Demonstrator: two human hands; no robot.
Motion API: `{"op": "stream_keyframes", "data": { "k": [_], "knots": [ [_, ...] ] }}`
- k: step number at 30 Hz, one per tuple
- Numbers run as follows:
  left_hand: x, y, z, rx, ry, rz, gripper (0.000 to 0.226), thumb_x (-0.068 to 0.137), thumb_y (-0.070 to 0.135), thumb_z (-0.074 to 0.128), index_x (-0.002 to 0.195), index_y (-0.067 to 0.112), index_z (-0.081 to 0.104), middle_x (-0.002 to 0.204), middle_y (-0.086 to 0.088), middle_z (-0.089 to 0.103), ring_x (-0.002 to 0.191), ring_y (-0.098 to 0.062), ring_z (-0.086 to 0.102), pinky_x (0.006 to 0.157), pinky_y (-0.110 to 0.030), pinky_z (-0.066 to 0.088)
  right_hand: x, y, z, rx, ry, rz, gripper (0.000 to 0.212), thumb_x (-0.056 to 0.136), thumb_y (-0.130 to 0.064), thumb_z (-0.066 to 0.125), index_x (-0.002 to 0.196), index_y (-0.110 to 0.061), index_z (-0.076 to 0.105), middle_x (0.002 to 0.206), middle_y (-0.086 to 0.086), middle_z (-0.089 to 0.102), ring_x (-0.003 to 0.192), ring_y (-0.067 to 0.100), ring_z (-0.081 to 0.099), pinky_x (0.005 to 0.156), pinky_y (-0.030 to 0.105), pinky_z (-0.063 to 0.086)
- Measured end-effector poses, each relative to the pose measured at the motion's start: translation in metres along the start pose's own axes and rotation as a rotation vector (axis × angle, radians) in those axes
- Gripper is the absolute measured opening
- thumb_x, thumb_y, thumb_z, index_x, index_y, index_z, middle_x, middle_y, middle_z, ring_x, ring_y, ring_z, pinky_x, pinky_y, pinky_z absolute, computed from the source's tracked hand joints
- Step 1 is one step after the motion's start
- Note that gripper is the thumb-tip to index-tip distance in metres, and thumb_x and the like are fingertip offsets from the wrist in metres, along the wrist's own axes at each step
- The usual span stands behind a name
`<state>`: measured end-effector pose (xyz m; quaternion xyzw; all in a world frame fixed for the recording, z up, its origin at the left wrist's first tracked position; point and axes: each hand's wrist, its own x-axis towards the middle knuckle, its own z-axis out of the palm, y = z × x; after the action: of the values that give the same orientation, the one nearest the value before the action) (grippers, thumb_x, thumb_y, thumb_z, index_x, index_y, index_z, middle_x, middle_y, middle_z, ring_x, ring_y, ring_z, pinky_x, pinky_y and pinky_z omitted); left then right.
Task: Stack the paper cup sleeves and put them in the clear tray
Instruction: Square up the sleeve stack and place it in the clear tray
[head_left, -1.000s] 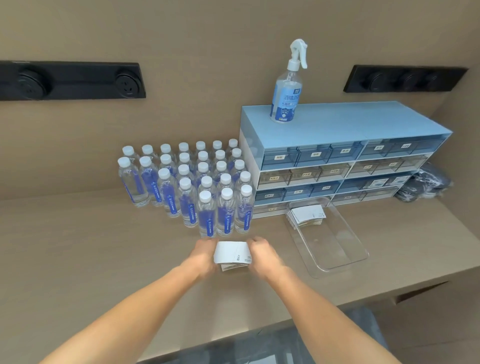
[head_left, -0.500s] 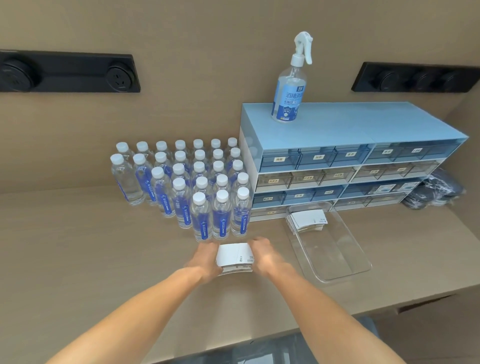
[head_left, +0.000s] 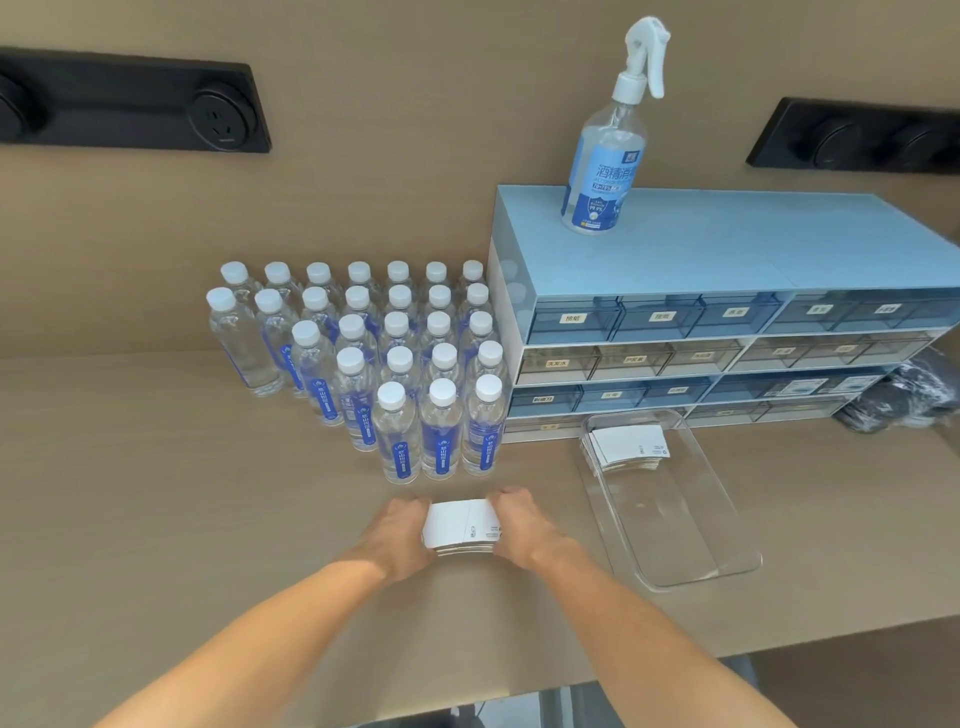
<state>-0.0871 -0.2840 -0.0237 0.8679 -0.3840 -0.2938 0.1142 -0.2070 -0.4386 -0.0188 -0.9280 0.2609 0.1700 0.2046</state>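
A stack of flat white paper cup sleeves rests on the tan counter just in front of the water bottles. My left hand presses its left end and my right hand presses its right end, so the stack is squeezed between them. To the right lies the clear tray, set at an angle. A second stack of sleeves lies in the tray's far end; the near part of the tray holds nothing.
Several rows of water bottles stand right behind my hands. A blue drawer cabinet with a spray bottle on top stands behind the tray. Dark bags lie at the far right. The counter edge runs near me.
My hands stay on the two ends of the sleeve stack. The view has shifted slightly; the stack, tray and bottles keep their places on the counter.
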Motion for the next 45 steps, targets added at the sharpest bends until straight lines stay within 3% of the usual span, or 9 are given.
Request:
{"op": "stream_keyframes", "data": {
  "k": [8, 20, 25, 31, 39, 41, 43, 45],
  "knots": [
    [0.008, -0.005, 0.008, -0.013, -0.01, -0.022, 0.047, 0.076, 0.027, 0.078, 0.117, 0.016, 0.056, 0.119, -0.006, 0.057, 0.115, -0.026, 0.054, 0.089, -0.03, 0.046, 0.003, -0.001, 0.003, 0.037, -0.065, 0.027, 0.052, 0.073, -0.011, 0.081, 0.119, -0.009, 0.057, 0.127, 0.008, 0.053, 0.117, 0.033, 0.057, 0.096, 0.039, 0.052],
    [0.015, -0.007, 0.014, -0.008, -0.019, -0.028, 0.054, 0.073, 0.023, 0.083, 0.117, 0.015, 0.053, 0.123, -0.009, 0.053, 0.119, -0.029, 0.051, 0.093, -0.03, 0.043, -0.001, -0.005, 0.005, -0.007, -0.075, 0.063, 0.054, 0.065, -0.006, 0.086, 0.109, -0.012, 0.055, 0.114, 0.009, 0.064, 0.101, 0.034, 0.065, 0.08, 0.035, 0.055],
    [0.017, -0.009, 0.014, -0.025, -0.01, -0.021, 0.052, 0.07, 0.023, 0.086, 0.113, 0.018, 0.057, 0.117, -0.007, 0.058, 0.114, -0.028, 0.054, 0.085, -0.027, 0.041, -0.001, -0.002, 0.009, 0.008, -0.048, 0.076, 0.052, 0.063, 0.001, 0.081, 0.106, -0.015, 0.055, 0.106, 0.007, 0.067, 0.096, 0.033, 0.066, 0.075, 0.032, 0.053],
    [0.015, -0.003, 0.014, 0.017, -0.013, -0.04, 0.053, 0.075, 0.023, 0.081, 0.119, 0.014, 0.055, 0.125, -0.009, 0.056, 0.121, -0.027, 0.051, 0.096, -0.032, 0.045, -0.003, -0.004, 0.014, -0.005, 0.027, 0.065, 0.034, 0.079, -0.002, 0.061, 0.111, -0.016, 0.057, 0.114, 0.01, 0.064, 0.099, 0.033, 0.066, 0.079, 0.033, 0.054],
    [0.006, 0.003, 0.009, 0.015, -0.001, -0.019, 0.058, 0.075, 0.023, 0.08, 0.122, 0.012, 0.048, 0.126, -0.007, 0.05, 0.12, -0.028, 0.052, 0.095, -0.032, 0.046, -0.006, -0.01, 0.009, -0.001, 0.037, 0.036, 0.039, 0.079, 0.002, 0.063, 0.114, -0.011, 0.049, 0.123, 0.009, 0.055, 0.108, 0.034, 0.06, 0.082, 0.036, 0.052],
    [0.003, 0.003, 0.008, -0.013, -0.01, -0.026, 0.072, 0.072, 0.023, 0.084, 0.131, 0.012, 0.043, 0.131, -0.006, 0.046, 0.123, -0.027, 0.05, 0.1, -0.033, 0.045, -0.006, -0.011, 0.008, 0.028, 0.016, 0.039, 0.048, 0.076, 0.0, 0.069, 0.118, -0.012, 0.048, 0.126, 0.008, 0.052, 0.11, 0.033, 0.059, 0.085, 0.036, 0.053],
    [-0.001, 0.005, 0.006, -0.062, -0.031, -0.053, 0.083, 0.067, 0.024, 0.087, 0.135, 0.012, 0.04, 0.133, -0.005, 0.044, 0.125, -0.026, 0.048, 0.101, -0.033, 0.044, -0.006, -0.01, 0.006, 0.07, -0.045, 0.047, 0.072, 0.07, -0.006, 0.081, 0.13, -0.012, 0.043, 0.133, 0.007, 0.047, 0.118, 0.03, 0.056, 0.092, 0.037, 0.052],
    [-0.004, 0.005, 0.002, -0.129, -0.067, -0.098, 0.071, 0.064, 0.026, 0.089, 0.12, 0.017, 0.047, 0.123, -0.002, 0.049, 0.114, -0.022, 0.052, 0.09, -0.031, 0.046, -0.007, -0.009, 0.0, 0.1, -0.112, 0.075, 0.097, 0.064, -0.014, 0.089, 0.143, -0.012, 0.033, 0.14, 0.007, 0.042, 0.128, 0.028, 0.049, 0.101, 0.036, 0.047]
  ]
}}
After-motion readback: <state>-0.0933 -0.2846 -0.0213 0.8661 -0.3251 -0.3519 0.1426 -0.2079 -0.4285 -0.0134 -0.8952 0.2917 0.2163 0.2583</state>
